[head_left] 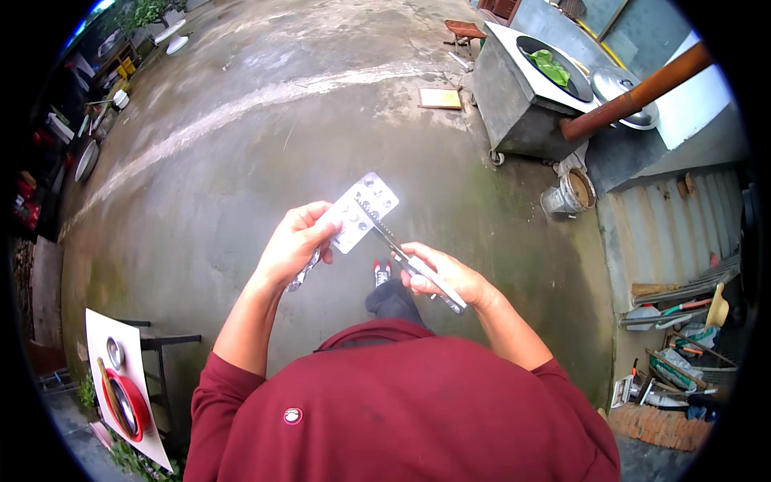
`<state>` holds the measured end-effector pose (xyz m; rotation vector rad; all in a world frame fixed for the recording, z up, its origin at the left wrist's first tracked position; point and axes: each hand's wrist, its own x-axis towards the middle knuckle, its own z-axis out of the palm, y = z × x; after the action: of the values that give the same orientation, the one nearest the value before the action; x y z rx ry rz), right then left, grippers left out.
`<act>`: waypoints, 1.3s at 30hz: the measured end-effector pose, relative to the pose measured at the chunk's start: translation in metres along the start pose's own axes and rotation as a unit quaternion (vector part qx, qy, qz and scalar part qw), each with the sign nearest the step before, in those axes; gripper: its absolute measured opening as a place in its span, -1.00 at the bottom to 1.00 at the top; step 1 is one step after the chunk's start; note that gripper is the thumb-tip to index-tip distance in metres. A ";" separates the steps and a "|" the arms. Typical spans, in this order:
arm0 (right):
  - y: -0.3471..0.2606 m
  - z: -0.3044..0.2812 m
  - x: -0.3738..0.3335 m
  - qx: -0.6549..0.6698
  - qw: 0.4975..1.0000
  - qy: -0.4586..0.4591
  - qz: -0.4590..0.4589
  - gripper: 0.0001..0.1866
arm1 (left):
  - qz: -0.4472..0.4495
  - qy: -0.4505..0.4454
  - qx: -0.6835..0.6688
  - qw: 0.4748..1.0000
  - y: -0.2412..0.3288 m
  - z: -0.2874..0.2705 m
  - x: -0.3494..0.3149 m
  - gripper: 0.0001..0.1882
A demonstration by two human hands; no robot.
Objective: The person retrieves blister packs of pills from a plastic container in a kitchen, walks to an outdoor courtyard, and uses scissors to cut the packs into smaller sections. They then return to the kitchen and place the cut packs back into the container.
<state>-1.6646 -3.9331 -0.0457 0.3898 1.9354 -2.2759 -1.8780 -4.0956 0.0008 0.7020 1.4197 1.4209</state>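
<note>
Head view: both hands are raised above the wet concrete floor (241, 177), in front of the wearer's dark red shirt (385, 402). The left hand (293, 245) has the silvery pill pack (352, 222) pinched by its lower left edge, thumb on top; the pack tilts, its far corner pointing away from the body. A shiny crumpled strip (303, 275) shows under the same palm. The right hand (446, 271) is closed around the white handle of a cutter (391, 240), whose dark, toothed blade lies across the pack's face from the right edge. It may be a pair of scissors; the blur there keeps me from being sure. One shoe (382, 271) shows on the floor between the forearms.

At lower left, a white table (104, 329) carries a steel bowl (116, 352) toward its far end and a red basin (140, 406) nearer the middle, close to its right edge. At upper right, a wheeled stove (514, 92) has a pan set in its top with green leaves (549, 67) inside; a lid (614, 84) sits beyond its right edge, behind a rusty pipe (642, 96). A bucket (554, 201) stands near the stove's lower right corner.
</note>
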 end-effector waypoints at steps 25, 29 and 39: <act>-0.225 -0.441 0.479 0.001 0.996 0.014 -0.084 -0.20 | 0.087 -0.010 -0.055 0.995 0.197 -0.208 0.651 -0.88; -0.263 -0.515 0.525 -0.024 0.998 0.032 -0.051 -0.27 | 0.050 -0.060 -0.006 0.997 0.244 -0.233 0.745 -0.89; -0.316 -0.695 0.615 -0.056 0.986 0.153 -0.046 -0.28 | 0.060 -0.107 0.023 0.992 0.306 -0.248 0.989 -0.89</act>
<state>-2.2593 -3.1542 -0.0167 0.6848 2.2554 -2.2594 -2.5307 -3.2557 0.0298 0.9547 1.2633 1.3630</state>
